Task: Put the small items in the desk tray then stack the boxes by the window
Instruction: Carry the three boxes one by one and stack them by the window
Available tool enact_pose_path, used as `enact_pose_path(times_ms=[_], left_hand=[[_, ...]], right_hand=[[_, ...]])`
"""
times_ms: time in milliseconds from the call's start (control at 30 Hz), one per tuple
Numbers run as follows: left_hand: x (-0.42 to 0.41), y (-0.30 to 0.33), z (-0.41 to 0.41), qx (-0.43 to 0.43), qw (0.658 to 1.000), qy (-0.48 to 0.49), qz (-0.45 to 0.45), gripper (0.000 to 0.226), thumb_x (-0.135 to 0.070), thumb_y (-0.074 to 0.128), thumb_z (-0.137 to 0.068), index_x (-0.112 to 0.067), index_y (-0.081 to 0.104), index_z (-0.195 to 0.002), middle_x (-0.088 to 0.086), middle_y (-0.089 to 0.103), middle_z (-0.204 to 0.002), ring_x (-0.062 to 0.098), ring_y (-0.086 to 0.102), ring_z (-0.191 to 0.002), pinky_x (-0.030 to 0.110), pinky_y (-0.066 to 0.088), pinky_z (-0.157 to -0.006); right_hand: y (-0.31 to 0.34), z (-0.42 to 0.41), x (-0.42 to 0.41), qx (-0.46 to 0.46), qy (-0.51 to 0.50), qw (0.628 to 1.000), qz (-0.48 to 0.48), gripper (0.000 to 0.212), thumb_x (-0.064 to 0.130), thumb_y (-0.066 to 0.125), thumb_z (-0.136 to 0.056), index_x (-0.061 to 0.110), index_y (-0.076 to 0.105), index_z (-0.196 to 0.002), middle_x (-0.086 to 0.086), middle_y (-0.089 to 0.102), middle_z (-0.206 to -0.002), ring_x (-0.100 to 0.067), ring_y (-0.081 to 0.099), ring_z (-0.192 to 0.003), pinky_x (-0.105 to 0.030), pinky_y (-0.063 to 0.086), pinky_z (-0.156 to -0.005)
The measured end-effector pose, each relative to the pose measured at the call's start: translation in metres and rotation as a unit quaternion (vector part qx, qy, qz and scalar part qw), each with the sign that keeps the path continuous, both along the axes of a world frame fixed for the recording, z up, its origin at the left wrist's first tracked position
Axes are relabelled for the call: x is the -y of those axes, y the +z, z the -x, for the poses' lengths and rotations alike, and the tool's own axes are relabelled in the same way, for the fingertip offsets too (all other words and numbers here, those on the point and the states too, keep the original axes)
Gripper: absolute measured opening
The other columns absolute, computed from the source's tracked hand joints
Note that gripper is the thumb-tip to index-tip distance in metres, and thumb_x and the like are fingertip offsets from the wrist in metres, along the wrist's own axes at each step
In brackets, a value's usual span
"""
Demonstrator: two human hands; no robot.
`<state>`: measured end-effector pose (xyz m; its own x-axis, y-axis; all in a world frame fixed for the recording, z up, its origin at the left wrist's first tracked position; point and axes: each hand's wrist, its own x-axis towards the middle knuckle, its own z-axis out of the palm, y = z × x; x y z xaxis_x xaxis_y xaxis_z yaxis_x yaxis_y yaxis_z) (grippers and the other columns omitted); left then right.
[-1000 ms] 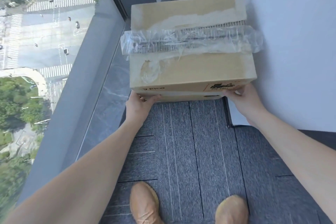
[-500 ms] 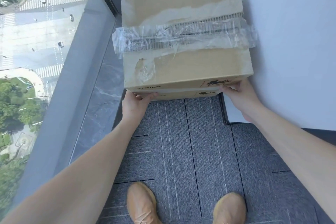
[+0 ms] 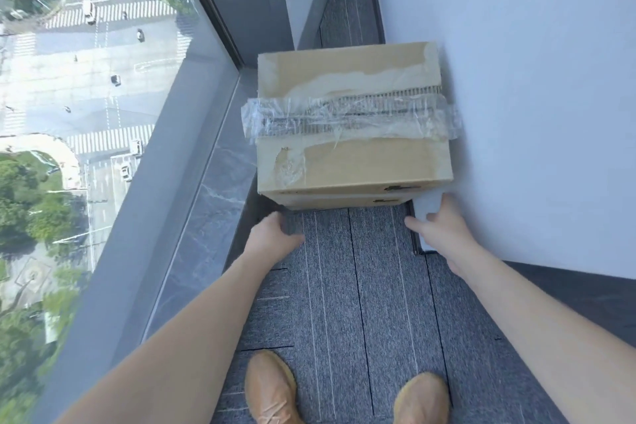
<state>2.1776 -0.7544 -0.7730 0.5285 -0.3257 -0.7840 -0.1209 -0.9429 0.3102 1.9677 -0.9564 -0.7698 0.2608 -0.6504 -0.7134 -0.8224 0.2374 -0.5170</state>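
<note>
A brown cardboard box (image 3: 351, 162) with torn clear tape across its lid sits on top of a second, mostly hidden box (image 3: 344, 200), of which only a strip of the front face shows. The stack stands on the grey carpet in the corner between the window and a white wall. My left hand (image 3: 272, 234) hovers just in front of the stack's lower left corner, fingers apart, holding nothing. My right hand (image 3: 438, 227) is near the lower right corner, next to the wall, also open and off the box.
A floor-to-ceiling window (image 3: 86, 113) with a grey sill (image 3: 192, 217) runs along the left. The white wall (image 3: 533, 96) closes the right side. Grey carpet (image 3: 361, 303) lies in front, with my two tan shoes (image 3: 272, 392) at the bottom.
Both hands were gripping the top box's front lower corners; now they have let go and pulled back a little. The box rests lower, on the stack.
</note>
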Motion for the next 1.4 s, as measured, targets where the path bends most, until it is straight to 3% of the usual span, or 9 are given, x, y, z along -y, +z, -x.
enact_pose_path(times_ms=[67,133,367,500,667,867,1033,1133,1400], left_hand=[[0.0,0.028,0.009,-0.021,0.988,-0.14,-0.059,0.051,-0.036,0.069,-0.084,-0.011,0.054,-0.126,0.003,0.059,-0.108,0.02,0.059,-0.092,0.033,0.052,-0.08],[0.002,0.056,0.016,-0.018,0.974,-0.213,-0.075,0.044,-0.036,0.067,-0.083,-0.012,0.056,-0.119,0.002,0.061,-0.11,0.021,0.059,-0.095,0.038,0.055,-0.086],[0.037,0.2,0.017,0.0,0.973,-0.23,-0.015,0.05,-0.034,0.067,-0.086,-0.013,0.056,-0.129,0.005,0.061,-0.128,0.024,0.057,-0.116,0.033,0.049,-0.092],[0.047,0.298,0.02,0.016,0.968,-0.25,-0.015,0.051,-0.034,0.065,-0.089,-0.012,0.053,-0.133,0.009,0.058,-0.131,0.027,0.057,-0.116,0.037,0.049,-0.095],[0.05,0.421,0.045,0.061,0.963,-0.263,-0.003,0.051,-0.031,0.063,-0.09,-0.012,0.052,-0.136,0.009,0.057,-0.136,0.028,0.055,-0.122,0.036,0.047,-0.1],[0.024,0.545,0.109,0.077,0.949,-0.305,-0.012,0.047,-0.033,0.064,-0.087,-0.016,0.053,-0.129,0.006,0.059,-0.128,0.026,0.057,-0.115,0.038,0.05,-0.095],[0.006,0.607,0.179,0.103,0.915,-0.391,0.013,0.043,-0.031,0.068,-0.087,-0.016,0.057,-0.126,0.005,0.06,-0.124,0.025,0.056,-0.116,0.034,0.048,-0.094],[-0.004,0.628,0.232,0.114,0.877,-0.463,0.057,0.045,-0.028,0.066,-0.088,-0.019,0.056,-0.131,0.002,0.062,-0.127,0.023,0.057,-0.117,0.026,0.04,-0.079],[-0.051,0.645,0.418,0.038,0.759,-0.638,0.124,0.046,-0.03,0.065,-0.082,-0.016,0.059,-0.125,0.005,0.064,-0.124,0.023,0.062,-0.109,0.029,0.051,-0.089]], right_hand=[[0.024,0.004,-0.006,-0.055,0.047,0.997,-0.026,0.085,0.027,0.072,-0.09,0.013,0.021,-0.157,-0.017,0.046,-0.149,-0.031,0.049,-0.129,-0.042,0.044,-0.104],[0.055,0.001,-0.012,-0.093,0.115,0.988,-0.043,0.079,0.03,0.07,-0.091,0.012,0.028,-0.156,-0.015,0.043,-0.154,-0.03,0.047,-0.136,-0.039,0.042,-0.108],[0.209,-0.034,-0.026,-0.073,0.246,0.966,-0.044,0.074,0.03,0.065,-0.091,0.014,0.031,-0.155,-0.011,0.055,-0.14,-0.023,0.056,-0.11,-0.028,0.043,-0.088],[0.309,-0.043,-0.029,-0.061,0.319,0.946,-0.002,0.059,0.029,0.063,-0.093,0.011,0.045,-0.146,-0.011,0.056,-0.141,-0.026,0.057,-0.122,-0.036,0.049,-0.1],[0.423,-0.011,-0.032,-0.057,0.357,0.931,0.056,0.05,0.029,0.06,-0.091,0.011,0.054,-0.137,-0.01,0.062,-0.131,-0.027,0.059,-0.116,-0.037,0.052,-0.094],[0.537,0.063,-0.057,-0.033,0.301,0.95,0.07,0.041,0.027,0.06,-0.089,0.017,0.058,-0.129,-0.006,0.064,-0.12,-0.02,0.057,-0.099,-0.031,0.048,-0.077],[0.604,0.139,-0.1,-0.035,0.247,0.966,0.068,0.049,0.031,0.063,-0.09,0.018,0.055,-0.137,-0.006,0.063,-0.129,-0.021,0.061,-0.109,-0.03,0.049,-0.089],[0.636,0.199,-0.135,-0.04,0.182,0.979,0.086,0.052,0.035,0.062,-0.091,0.02,0.053,-0.14,-0.006,0.059,-0.136,-0.023,0.059,-0.117,-0.031,0.047,-0.093],[0.689,0.42,-0.291,-0.094,-0.097,0.986,0.102,0.051,0.037,0.058,-0.094,0.022,0.052,-0.142,-0.004,0.059,-0.139,-0.022,0.059,-0.122,-0.035,0.049,-0.1]])
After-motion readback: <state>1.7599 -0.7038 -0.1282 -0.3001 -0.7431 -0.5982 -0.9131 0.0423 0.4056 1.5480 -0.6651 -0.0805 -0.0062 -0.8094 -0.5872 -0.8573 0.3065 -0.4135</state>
